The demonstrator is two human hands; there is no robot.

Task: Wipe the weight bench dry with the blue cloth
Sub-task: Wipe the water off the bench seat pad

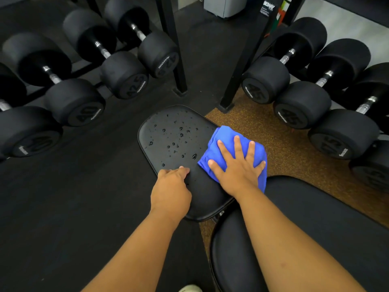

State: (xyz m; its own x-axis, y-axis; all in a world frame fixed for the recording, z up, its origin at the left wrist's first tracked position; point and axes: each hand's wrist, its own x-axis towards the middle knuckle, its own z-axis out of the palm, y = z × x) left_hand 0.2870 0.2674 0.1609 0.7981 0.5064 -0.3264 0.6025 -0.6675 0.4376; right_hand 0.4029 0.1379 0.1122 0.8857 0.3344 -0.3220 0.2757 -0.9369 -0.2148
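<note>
At the bottom edge of the frame the pale toe of my shoe (190,288) shows on the black floor mat (63,207), and my two forearms run up from there toward the middle. At lower right lies the long black back pad (315,218) of the bench, my right forearm crossing over it. Just past it, in the center of the frame, is the bench's seat pad (168,131). My left hand (171,190) rests on the near left edge of that pad, fingers curled down against the surface and holding nothing. My right hand (236,165) lies flat with the fingers spread wide, pressing the blue cloth (227,135) onto the right side of the pad; the bunched cloth overhangs the pad's right edge. Water droplets (176,140) bead across the middle and far part of the pad, to the left of the cloth. To the right of the pad, the floor is brown speckled rubber (284,144). Farther off, black dumbbells sit on racks: one row (73,98) at upper left, marked 40 and 42.5, another row (303,102) at upper right, marked 45.
</note>
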